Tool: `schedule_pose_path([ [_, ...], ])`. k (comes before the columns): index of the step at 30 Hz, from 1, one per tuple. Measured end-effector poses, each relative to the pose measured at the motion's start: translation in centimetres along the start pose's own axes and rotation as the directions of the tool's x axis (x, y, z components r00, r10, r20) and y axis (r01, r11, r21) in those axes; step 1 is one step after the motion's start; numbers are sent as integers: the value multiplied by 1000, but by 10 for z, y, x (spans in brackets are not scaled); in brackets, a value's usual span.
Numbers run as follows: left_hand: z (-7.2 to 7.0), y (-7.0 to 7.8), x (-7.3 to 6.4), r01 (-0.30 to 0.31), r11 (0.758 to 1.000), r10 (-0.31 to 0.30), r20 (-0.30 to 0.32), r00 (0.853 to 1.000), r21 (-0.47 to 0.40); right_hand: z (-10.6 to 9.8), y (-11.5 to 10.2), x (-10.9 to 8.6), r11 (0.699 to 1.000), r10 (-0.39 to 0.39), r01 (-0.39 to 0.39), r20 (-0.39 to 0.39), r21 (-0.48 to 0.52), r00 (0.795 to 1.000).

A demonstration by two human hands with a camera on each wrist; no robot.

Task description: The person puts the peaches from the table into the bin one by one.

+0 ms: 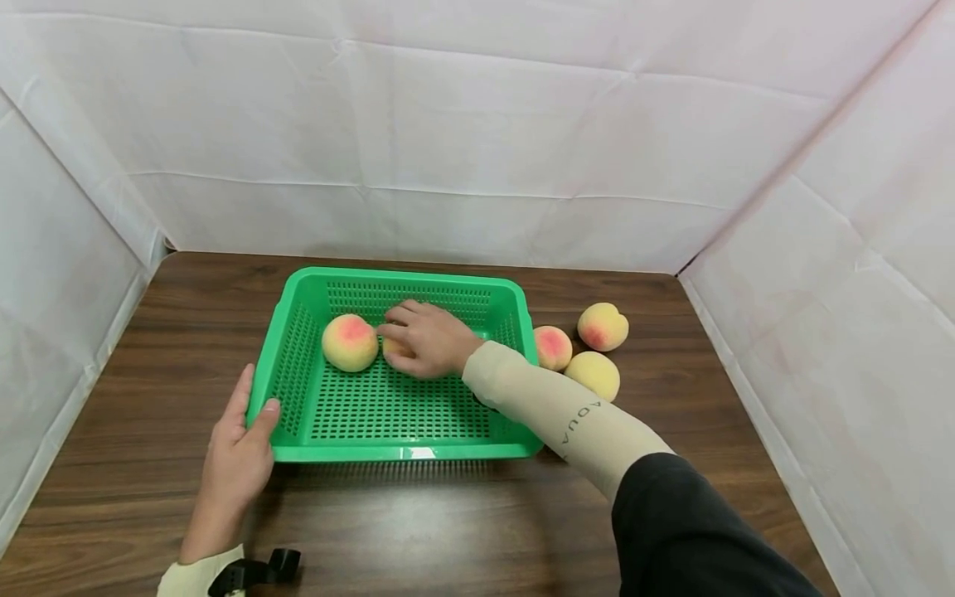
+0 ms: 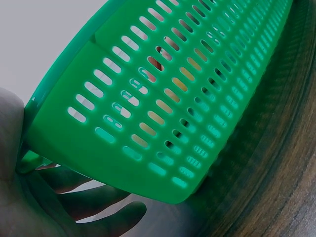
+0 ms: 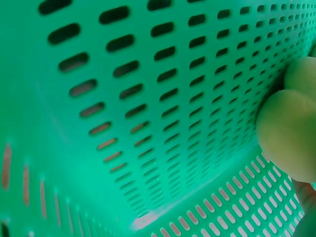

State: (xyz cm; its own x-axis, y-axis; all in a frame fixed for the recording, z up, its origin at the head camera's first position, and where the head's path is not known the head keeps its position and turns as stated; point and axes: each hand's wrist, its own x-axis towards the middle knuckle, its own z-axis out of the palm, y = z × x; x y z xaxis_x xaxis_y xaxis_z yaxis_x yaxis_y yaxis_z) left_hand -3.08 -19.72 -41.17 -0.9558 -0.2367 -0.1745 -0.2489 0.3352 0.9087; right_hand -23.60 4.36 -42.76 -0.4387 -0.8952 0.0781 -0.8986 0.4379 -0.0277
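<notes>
A green plastic basket (image 1: pixel 403 453) with slotted walls sits on the table. My left hand (image 1: pixel 240 456) grips its left rim near the front corner, thumb over the edge; the left wrist view has its fingers (image 2: pixel 113 212) below the rim outside the wall. Inside the basket, my right hand (image 1: pixel 434 342) holds a peach (image 1: pixel 392 349), mostly covered by the fingers in the head view. Just left of it rests another peach (image 1: pixel 350 342), yellow with a red blush. In the right wrist view, the nearer peach (image 3: pixel 289 136) partly hides a second one.
Right of the basket, a blushed peach (image 1: pixel 553 347), a yellow peach (image 1: pixel 593 376) and another peach (image 1: pixel 603 326) lie grouped on the brown wooden table (image 1: pixel 418 531). My right forearm passes over the basket's right rim. White cloth walls (image 1: pixel 462 124) stand behind and on both sides.
</notes>
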Motion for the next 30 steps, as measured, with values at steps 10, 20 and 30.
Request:
schedule_pose_path([
  [10,0,0,2,13,1000,-13,-5,1000,0,-15,3,-1,1000,-2,2,51,-11,999],
  [20,0,2,2,35,999,-35,0,999,5,-27,8,-5,999,-20,21,35,-40,999],
  [30,-1,0,3,32,999,-32,12,999,6,-39,10,-7,999,-9,12,52,-50,999],
])
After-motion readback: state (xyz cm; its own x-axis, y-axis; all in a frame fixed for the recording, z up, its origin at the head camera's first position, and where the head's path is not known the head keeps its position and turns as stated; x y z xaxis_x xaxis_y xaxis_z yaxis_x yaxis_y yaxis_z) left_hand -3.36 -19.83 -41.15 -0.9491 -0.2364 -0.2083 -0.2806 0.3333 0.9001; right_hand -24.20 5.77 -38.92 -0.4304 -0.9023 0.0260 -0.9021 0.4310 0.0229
